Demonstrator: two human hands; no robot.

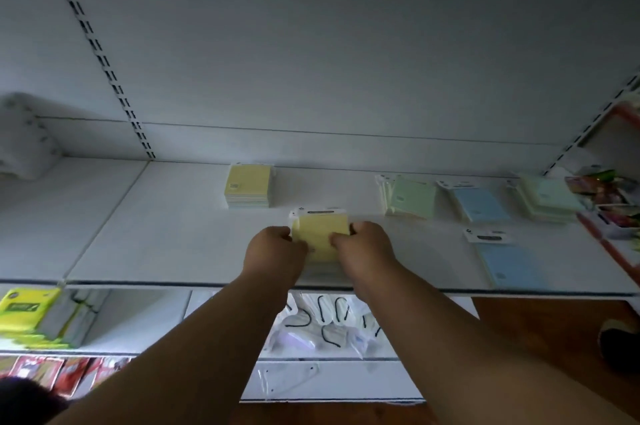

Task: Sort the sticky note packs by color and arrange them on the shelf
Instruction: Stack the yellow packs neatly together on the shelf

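Observation:
A yellow sticky note pack [318,230] with a white header card sits near the front middle of the white shelf [173,234]. My left hand [273,248] grips its left edge and my right hand [363,246] grips its right edge. Behind it a stack topped by a yellow pack [247,185] stands near the back wall. To the right lie a green pack stack [410,196], a blue pack [479,201], a mint green stack [547,199] and another blue pack [509,262] by the front edge.
A red-framed rack with colourful packets [609,203] stands at the shelf's right end. White wrapped goods [24,137] sit at the far left. The lower shelf holds yellow-green packs [27,310] and clear bags with black cords [325,324]. Wooden floor shows below right.

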